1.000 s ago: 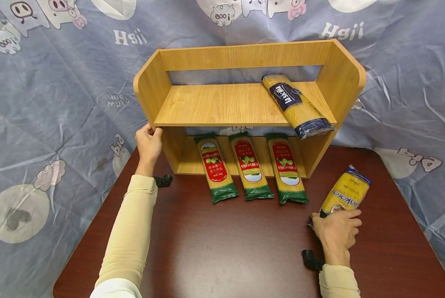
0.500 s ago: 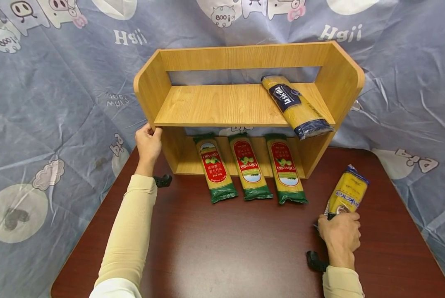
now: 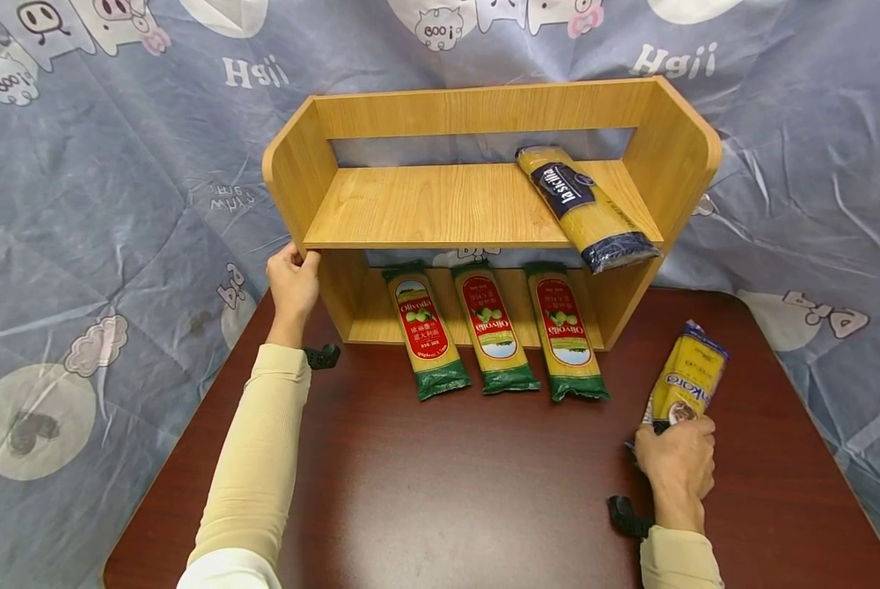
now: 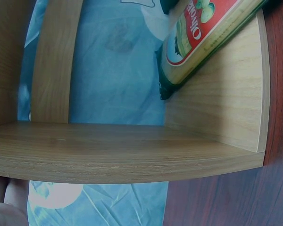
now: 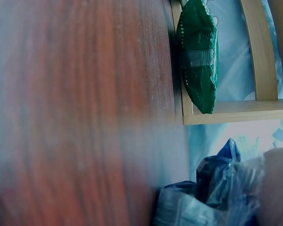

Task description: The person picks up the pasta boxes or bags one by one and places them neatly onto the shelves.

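Note:
My left hand (image 3: 293, 285) grips the left side panel of a two-tier wooden shelf (image 3: 418, 204), thumb at its front edge. In the left wrist view, part of its fingers (image 4: 9, 200) shows beyond the panel. On the table at right, my right hand (image 3: 677, 460) holds the near end of a yellow and blue pasta packet (image 3: 693, 372). That packet's crinkled dark end (image 5: 217, 183) shows in the right wrist view beside the hand. The hand hides the packet's near part; its fingertips are out of sight.
Three green-ended pasta packets (image 3: 427, 331) (image 3: 495, 327) (image 3: 565, 331) lie in the lower tier, sticking out over the table (image 3: 455, 483). Another pasta packet (image 3: 587, 204) with a dark blue label lies slanted on the upper tier, overhanging its front edge. A printed cloth (image 3: 116, 204) hangs behind.
My right hand has shifted slightly right, and the yellow packet has turned a little and narrowed in its grip. The left hand and the shelf have stayed put.

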Demonstrator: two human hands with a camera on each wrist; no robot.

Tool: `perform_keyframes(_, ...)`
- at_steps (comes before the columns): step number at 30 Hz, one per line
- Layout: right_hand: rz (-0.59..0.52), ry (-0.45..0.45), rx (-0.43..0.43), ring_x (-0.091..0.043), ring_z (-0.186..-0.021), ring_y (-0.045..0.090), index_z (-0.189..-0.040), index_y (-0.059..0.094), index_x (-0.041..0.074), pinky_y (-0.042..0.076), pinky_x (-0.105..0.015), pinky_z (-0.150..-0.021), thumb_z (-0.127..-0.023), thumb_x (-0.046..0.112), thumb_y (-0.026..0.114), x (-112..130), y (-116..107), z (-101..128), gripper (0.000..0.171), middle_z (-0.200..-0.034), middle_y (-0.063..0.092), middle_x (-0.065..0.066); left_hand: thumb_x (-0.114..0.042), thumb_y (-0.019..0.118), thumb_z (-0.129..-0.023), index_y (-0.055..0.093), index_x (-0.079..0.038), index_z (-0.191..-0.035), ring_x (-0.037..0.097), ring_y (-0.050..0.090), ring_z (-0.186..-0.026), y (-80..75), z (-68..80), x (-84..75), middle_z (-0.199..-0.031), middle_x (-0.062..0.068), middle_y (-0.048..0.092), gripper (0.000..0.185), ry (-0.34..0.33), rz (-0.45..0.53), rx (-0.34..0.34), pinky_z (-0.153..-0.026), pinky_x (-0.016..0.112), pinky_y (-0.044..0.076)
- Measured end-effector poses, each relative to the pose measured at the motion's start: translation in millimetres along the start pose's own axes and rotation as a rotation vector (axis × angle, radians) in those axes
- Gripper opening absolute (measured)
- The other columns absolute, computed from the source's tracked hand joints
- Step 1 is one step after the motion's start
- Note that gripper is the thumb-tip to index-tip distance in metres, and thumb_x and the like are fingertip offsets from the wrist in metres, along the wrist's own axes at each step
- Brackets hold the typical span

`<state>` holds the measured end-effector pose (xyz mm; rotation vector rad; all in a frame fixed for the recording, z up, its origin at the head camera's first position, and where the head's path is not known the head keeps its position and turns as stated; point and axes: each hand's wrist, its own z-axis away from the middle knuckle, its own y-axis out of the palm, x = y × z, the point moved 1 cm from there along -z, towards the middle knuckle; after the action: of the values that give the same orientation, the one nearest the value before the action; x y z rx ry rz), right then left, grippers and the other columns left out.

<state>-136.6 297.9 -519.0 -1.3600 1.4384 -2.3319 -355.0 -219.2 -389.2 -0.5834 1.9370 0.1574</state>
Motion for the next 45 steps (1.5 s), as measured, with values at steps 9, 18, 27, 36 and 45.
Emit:
perform_keyframes(9, 0.008, -0.001, 0.035, -0.062, -0.106, 0.047, -0.145, 0.02, -0.018, 0.039, -0.072, -0.082, -0.094, 0.03, 0.058, -6, -1, 2, 0.079, -0.123, 0.042, -0.043, -0.006, 0.063, -0.095, 0.076, 0.002, -0.105, 0.016, 0.069, -0.077, 1.0, 1.7, 0.8, -0.094, 0.02, 0.075, 0.019, -0.008, -0.009, 0.007, -0.061, 0.02, 0.05)
perform_keyframes(18, 0.007, -0.027, 0.013, -0.061, -0.107, 0.047, -0.148, 0.02, -0.016, 0.038, -0.072, -0.081, -0.094, 0.028, 0.057, -5, -10, 5, 0.079, -0.124, 0.043, -0.043, -0.004, 0.061, -0.094, 0.076, 0.002, -0.104, 0.013, 0.065, -0.071, 2.4, 0.4, -1.5, -0.091, 0.02, 0.074, 0.019, 0.011, -0.014, 0.011, -0.055, 0.02, 0.045)
perform_keyframes(27, 0.004, -0.064, -0.013, -0.062, -0.107, 0.048, -0.15, 0.021, -0.012, 0.039, -0.072, -0.079, -0.092, 0.03, 0.061, 13, -39, 13, 0.082, -0.124, 0.045, -0.043, -0.007, 0.062, -0.096, 0.076, 0.001, -0.107, 0.026, 0.072, -0.085, -0.4, 0.4, -1.5, -0.097, 0.02, 0.075, 0.02, -0.004, 0.008, 0.003, -0.064, 0.021, 0.052)
perform_keyframes(36, 0.008, -0.1, -0.065, -0.062, -0.108, 0.049, -0.15, 0.029, -0.009, 0.04, -0.07, -0.074, -0.091, 0.03, 0.064, 30, -69, 23, 0.079, -0.125, 0.049, -0.044, -0.006, 0.062, -0.094, 0.076, 0.003, -0.106, 0.017, 0.069, -0.077, -1.7, 0.1, -0.1, -0.093, 0.021, 0.074, 0.02, -0.001, -0.006, -0.011, -0.061, 0.02, 0.05)
perform_keyframes(45, -0.018, -0.178, -0.169, -0.06, -0.101, 0.053, -0.143, 0.046, -0.008, 0.04, -0.066, -0.074, -0.086, 0.024, 0.07, 43, -95, 37, 0.07, -0.119, 0.058, -0.04, -0.005, 0.062, -0.093, 0.076, 0.003, -0.103, 0.011, 0.066, -0.073, -0.8, 0.0, -0.4, -0.091, 0.02, 0.074, 0.019, 0.01, -0.007, -0.016, -0.061, 0.019, 0.05)
